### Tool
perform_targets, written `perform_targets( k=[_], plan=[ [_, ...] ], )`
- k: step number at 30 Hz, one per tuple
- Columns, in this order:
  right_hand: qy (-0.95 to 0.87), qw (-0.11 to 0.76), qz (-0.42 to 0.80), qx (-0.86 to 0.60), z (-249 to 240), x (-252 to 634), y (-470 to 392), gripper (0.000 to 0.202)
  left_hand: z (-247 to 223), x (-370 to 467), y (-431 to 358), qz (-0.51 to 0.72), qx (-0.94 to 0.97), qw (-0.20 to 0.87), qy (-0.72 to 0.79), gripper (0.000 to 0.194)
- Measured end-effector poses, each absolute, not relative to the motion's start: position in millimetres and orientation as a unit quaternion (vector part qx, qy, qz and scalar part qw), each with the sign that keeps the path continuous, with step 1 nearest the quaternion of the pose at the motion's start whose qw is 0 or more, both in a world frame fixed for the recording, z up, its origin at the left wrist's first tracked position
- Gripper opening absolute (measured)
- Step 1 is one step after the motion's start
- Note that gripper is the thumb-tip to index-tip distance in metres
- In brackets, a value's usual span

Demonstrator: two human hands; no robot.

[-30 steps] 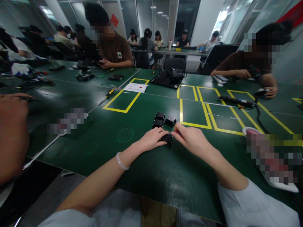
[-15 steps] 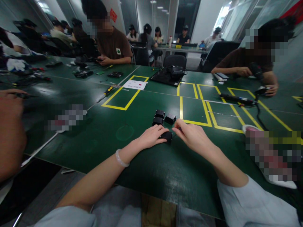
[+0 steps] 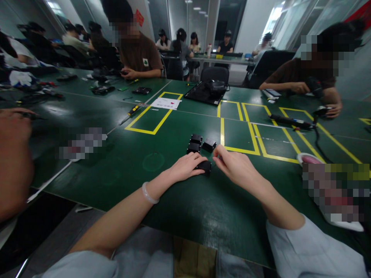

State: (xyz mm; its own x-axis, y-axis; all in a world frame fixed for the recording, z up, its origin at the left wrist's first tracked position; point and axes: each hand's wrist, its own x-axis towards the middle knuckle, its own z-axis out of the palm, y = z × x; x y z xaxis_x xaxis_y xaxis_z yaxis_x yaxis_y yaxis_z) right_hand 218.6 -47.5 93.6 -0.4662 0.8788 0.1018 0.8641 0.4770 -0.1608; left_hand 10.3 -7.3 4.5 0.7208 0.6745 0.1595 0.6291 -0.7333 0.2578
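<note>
Several small black box-shaped parts lie grouped on the green table in front of me. My left hand (image 3: 187, 166), with a pale bangle on the wrist, grips the nearest black box (image 3: 204, 167) between thumb and fingers. Just right of it is my right hand (image 3: 232, 160), its thumb and fingers pinched together; whatever they hold, if anything, is too small to make out. Beyond the hands sits a separate black box (image 3: 209, 144), close to the right fingertips. Two more, an upper box (image 3: 196, 138) and a lower box (image 3: 193, 147), stand against each other beyond my left fingers.
Yellow tape (image 3: 241, 151) marks rectangles on the green table (image 3: 116, 173). A screwdriver (image 3: 133, 111) lies left of a paper label (image 3: 166, 103). Farther back is a black panel (image 3: 199, 94). At right lies a pixelated white-edged tray (image 3: 344, 224). Co-workers sit across and at left.
My right hand has shifted very slightly to the right, away from the black box. My left hand and the boxes stay in place.
</note>
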Motion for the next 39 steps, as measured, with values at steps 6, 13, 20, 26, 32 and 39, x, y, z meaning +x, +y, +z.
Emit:
perform_targets(
  k=[6,13,20,26,32,39],
  plan=[
    [-0.857,0.116,0.051,-0.5,94.3,218.8,-49.3,0.017,5.5,10.0,-8.2,0.124,0.922,0.099,0.352,0.039],
    [-0.856,0.089,0.054,-0.507,94.2,219.4,-48.0,0.02,4.3,10.8,-7.9,0.124,0.923,0.094,0.351,0.04],
    [-0.854,0.109,0.077,-0.503,95.8,220.3,-48.8,0.019,4.7,10.3,-7.8,0.123,0.923,0.095,0.351,0.04],
    [-0.849,0.09,0.06,-0.517,94.7,222.2,-46.0,0.021,4.7,10.7,-7.5,0.123,0.923,0.097,0.352,0.041],
    [-0.853,0.102,0.056,-0.51,97.7,223.6,-48.6,0.016,6.0,10.9,-8.1,0.122,0.924,0.096,0.349,0.039],
    [-0.853,0.078,0.048,-0.515,95.5,223.7,-46.2,0.023,3.5,11.0,-6.9,0.123,0.924,0.093,0.349,0.042]
  ],
)
